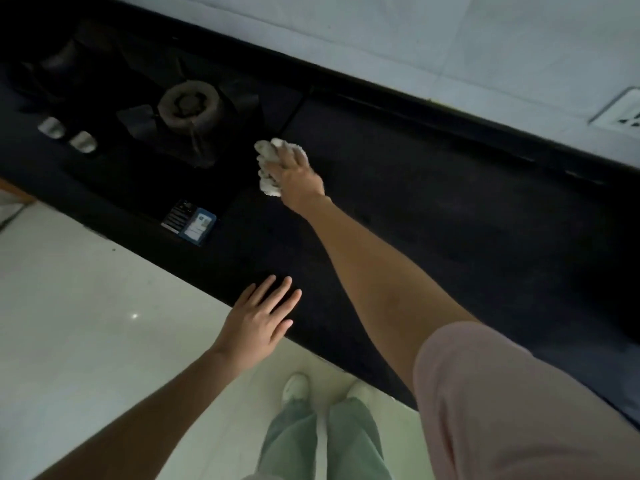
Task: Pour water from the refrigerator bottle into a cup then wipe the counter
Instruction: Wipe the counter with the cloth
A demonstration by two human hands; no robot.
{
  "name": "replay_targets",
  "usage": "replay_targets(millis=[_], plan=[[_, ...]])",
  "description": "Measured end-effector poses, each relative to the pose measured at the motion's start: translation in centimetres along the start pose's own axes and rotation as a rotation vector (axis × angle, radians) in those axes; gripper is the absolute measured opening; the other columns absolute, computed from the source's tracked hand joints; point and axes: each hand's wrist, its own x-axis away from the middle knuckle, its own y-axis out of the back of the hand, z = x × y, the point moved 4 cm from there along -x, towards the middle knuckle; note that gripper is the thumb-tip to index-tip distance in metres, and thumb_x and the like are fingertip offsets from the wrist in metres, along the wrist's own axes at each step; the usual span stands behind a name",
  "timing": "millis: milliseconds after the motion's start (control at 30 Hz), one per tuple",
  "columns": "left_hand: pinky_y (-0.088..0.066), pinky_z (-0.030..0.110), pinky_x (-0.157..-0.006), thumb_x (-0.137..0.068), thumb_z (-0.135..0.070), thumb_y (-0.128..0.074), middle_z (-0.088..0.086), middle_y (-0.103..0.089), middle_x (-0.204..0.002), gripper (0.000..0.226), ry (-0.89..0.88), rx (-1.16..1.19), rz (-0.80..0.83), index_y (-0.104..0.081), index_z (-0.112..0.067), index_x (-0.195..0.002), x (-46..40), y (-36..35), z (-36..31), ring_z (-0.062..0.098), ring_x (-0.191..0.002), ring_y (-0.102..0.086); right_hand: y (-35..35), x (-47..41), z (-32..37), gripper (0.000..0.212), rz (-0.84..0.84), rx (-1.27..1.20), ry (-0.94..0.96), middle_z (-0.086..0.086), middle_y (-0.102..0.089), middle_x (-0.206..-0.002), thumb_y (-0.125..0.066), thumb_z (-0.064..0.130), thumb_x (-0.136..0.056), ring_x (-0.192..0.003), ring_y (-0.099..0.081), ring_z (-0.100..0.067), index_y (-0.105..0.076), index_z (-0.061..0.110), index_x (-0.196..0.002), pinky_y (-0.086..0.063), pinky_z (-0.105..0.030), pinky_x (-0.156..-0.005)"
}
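A crumpled whitish cloth lies on the dark counter just right of the stove. My right hand is stretched out over it, and its fingers hold the cloth down against the surface. Near the counter's front edge my left hand rests with its fingers straight and spread, holding nothing. No bottle or cup is in view.
A black gas stove with a round burner and two silver knobs is set into the counter at left. A blue label sits at the stove's front corner. Pale tiled wall behind, light floor and my feet below.
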Motion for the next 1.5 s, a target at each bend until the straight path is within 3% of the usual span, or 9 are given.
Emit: replay_targets(millis=[200, 367, 533, 833, 1033, 1167, 1333, 1433, 1500], plan=[[-0.041, 0.047, -0.101, -0.094, -0.040, -0.042, 0.003, -0.046, -0.145, 0.048, 0.003, 0.003, 0.002, -0.048, -0.024, -0.138, -0.2, -0.3, 0.4, 0.030, -0.132, -0.043, 3.1, -1.5, -12.0, 0.068, -0.093, -0.093, -0.367, -0.001, -0.001, -0.160, -0.049, 0.025, -0.096, -0.146, 0.001, -0.029, -0.010, 0.035, -0.151, -0.034, -0.053, -0.107], [-0.043, 0.047, -0.100, -0.094, -0.039, -0.039, 0.005, -0.048, -0.143, 0.048, 0.002, 0.014, 0.020, -0.050, -0.022, -0.137, 0.0, -0.2, 0.3, 0.032, -0.130, -0.046, 4.6, 9.0, -18.9, 0.062, -0.240, -0.073, -0.679, -0.002, -0.005, -0.159, -0.052, 0.016, -0.091, -0.144, -0.007, -0.034, -0.028, 0.033, -0.145, -0.042, -0.048, -0.098], [-0.044, 0.048, -0.098, -0.093, -0.039, -0.033, 0.007, -0.051, -0.141, 0.050, 0.010, 0.014, 0.072, -0.052, -0.020, -0.135, -0.1, 0.4, 0.1, 0.033, -0.126, -0.050, 3.5, 22.2, -17.3, 0.063, -0.330, -0.079, -0.886, -0.006, -0.014, -0.156, -0.055, 0.008, -0.085, -0.143, -0.011, -0.036, -0.037, 0.030, -0.141, -0.050, -0.047, -0.084], [-0.046, 0.052, -0.094, -0.093, -0.039, -0.031, 0.010, -0.052, -0.138, 0.052, -0.019, 0.055, 0.088, -0.055, -0.016, -0.133, -0.1, 0.7, 0.1, 0.036, -0.125, -0.050, -1.7, 30.6, -3.4, 0.061, -0.288, 0.003, -0.492, -0.002, -0.037, -0.150, -0.065, 0.001, -0.077, -0.138, -0.033, -0.035, -0.053, 0.031, -0.128, -0.056, -0.038, -0.058], [-0.046, 0.053, -0.090, -0.093, -0.039, -0.030, 0.013, -0.053, -0.137, 0.053, -0.044, 0.038, 0.092, -0.055, -0.014, -0.132, -0.2, 0.6, 0.2, 0.039, -0.124, -0.050, 0.5, 37.2, -10.7, 0.058, -0.346, -0.093, -0.975, -0.003, -0.019, -0.156, -0.054, 0.009, -0.088, -0.144, -0.012, -0.031, -0.041, 0.032, -0.140, -0.051, -0.049, -0.088], [-0.045, 0.054, -0.091, -0.093, -0.038, -0.030, 0.013, -0.052, -0.138, 0.053, -0.057, 0.049, 0.095, -0.056, -0.014, -0.132, -0.1, 0.7, 0.1, 0.040, -0.124, -0.049, -1.0, 41.3, -7.3, 0.059, -0.453, -0.084, -1.187, -0.004, -0.026, -0.153, -0.054, 0.001, -0.084, -0.142, -0.015, -0.035, -0.047, 0.027, -0.136, -0.054, -0.050, -0.078], [-0.045, 0.055, -0.091, -0.093, -0.037, -0.031, 0.014, -0.052, -0.138, 0.052, -0.060, 0.060, 0.065, -0.057, -0.013, -0.131, -0.1, 0.7, 0.3, 0.040, -0.124, -0.049, -3.9, 36.1, 2.6, 0.064, -0.516, -0.012, -0.899, -0.008, -0.050, -0.138, -0.067, -0.006, -0.067, -0.132, -0.039, -0.043, -0.061, 0.024, -0.123, -0.057, -0.043, -0.073], [-0.045, 0.055, -0.089, -0.092, -0.038, -0.032, 0.015, -0.053, -0.136, 0.053, -0.072, 0.052, 0.069, -0.057, -0.011, -0.130, -0.1, 0.6, 0.2, 0.041, -0.123, -0.049, -3.8, 33.1, 5.1, 0.055, -0.474, -0.027, -0.740, -0.006, -0.056, -0.132, -0.076, 0.008, -0.067, -0.126, -0.047, -0.040, -0.065, 0.024, -0.118, -0.057, -0.037, -0.070], [-0.045, 0.055, -0.088, -0.092, -0.037, -0.034, 0.016, -0.053, -0.136, 0.051, -0.073, 0.047, 0.062, -0.057, -0.011, -0.130, -0.2, 0.6, 0.2, 0.041, -0.123, -0.049, -3.2, 32.9, 4.6, 0.053, -0.479, -0.050, -0.738, -0.003, -0.058, -0.129, -0.082, 0.022, -0.063, -0.121, -0.051, -0.036, -0.066, 0.027, -0.113, -0.056, -0.036, -0.055]])
